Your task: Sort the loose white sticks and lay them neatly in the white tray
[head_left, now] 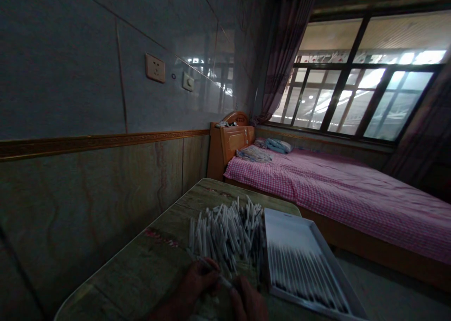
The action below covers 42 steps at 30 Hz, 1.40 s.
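My left hand [201, 281] and my right hand [248, 300] are close together at the near edge of a mottled green tabletop [141, 260]. A thin white stick [219, 276] runs between them, and both hands appear closed on it. Just beyond them lies a loose heap of white sticks [225, 234]. To the right of my right hand, a shallow white tray [289, 229] holds white sticks [306, 276] in a neat parallel row, with dark ends toward the near side. The table beneath my hands is partly hidden.
The table's far corner stands near a wooden bed with pink gingham bedding [338, 194]. Tiled wall runs along the left, with a socket [155, 68]. A curtained window [355, 81] fills the upper right.
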{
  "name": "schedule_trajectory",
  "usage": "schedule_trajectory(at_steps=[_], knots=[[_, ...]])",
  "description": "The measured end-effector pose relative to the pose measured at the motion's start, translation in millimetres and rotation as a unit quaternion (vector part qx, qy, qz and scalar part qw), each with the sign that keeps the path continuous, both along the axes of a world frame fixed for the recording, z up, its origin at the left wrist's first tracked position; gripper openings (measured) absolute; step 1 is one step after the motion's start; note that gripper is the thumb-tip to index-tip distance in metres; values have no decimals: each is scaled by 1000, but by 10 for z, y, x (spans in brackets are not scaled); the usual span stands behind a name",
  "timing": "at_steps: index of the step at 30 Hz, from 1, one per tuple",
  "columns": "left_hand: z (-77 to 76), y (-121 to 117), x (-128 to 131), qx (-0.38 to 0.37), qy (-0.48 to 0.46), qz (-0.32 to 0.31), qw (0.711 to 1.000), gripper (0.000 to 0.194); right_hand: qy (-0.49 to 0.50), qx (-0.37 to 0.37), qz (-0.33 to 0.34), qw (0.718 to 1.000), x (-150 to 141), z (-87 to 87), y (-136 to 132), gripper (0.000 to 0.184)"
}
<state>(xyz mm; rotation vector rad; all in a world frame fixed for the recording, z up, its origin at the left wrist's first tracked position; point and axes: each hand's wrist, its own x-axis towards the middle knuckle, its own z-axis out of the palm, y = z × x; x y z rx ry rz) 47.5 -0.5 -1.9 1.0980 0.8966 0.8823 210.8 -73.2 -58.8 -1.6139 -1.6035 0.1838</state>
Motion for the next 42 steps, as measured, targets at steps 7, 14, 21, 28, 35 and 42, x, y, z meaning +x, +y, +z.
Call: schedule_trajectory(at_steps=[7, 14, 21, 28, 35, 42], knots=[[5, -19, -20, 16, 0, -33, 999, 45, 0, -11, 29, 1000, 15, 184, -65, 60], [95, -56, -35, 17, 16, -42, 999, 45, -53, 5, 65, 996, 26, 316, -98, 64], [-20, 27, -47, 34, 19, -31, 999, 46, 36, -45, 39, 998, 11, 324, -111, 60], [-36, 25, -48, 37, 21, -45, 998, 43, 107, -83, 88, 987, -25, 599, -160, 36], [75, -18, -31, 24, 11, -60, 998, 48, 1, -97, 88, 991, -55, 951, -248, 15], [83, -47, -38, 0, -17, -65, 998, 54, -12, -77, -156, 985, 898, 1431, -545, 25]])
